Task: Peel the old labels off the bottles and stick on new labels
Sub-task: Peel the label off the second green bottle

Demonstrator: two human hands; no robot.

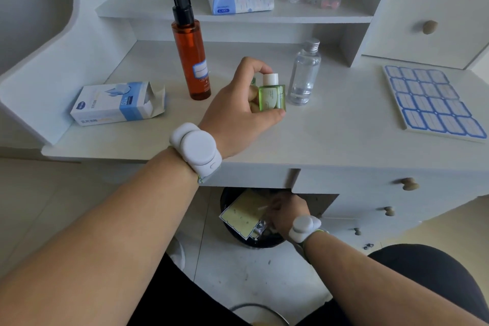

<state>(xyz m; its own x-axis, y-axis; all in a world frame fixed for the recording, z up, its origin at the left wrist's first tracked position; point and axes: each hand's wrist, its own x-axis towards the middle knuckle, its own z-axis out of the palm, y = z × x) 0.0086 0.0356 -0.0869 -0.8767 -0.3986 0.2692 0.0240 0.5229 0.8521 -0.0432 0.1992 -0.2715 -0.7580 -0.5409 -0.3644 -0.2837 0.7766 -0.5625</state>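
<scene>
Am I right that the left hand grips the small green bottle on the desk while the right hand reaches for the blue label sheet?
Not quite. The left hand does grip the small green bottle on the desk, but the right hand is down over the waste bin below; the blue label sheet lies untouched, as the head view shows.

A white worktop (pixel 330 127) carried an open box (pixel 117 103) near its left edge, a tall amber pump bottle (pixel 191 58), a small green bottle (pixel 272 94) and a clear bottle (pixel 303 74) toward the back, and a label sheet (pixel 431 103) at the right edge.
</scene>
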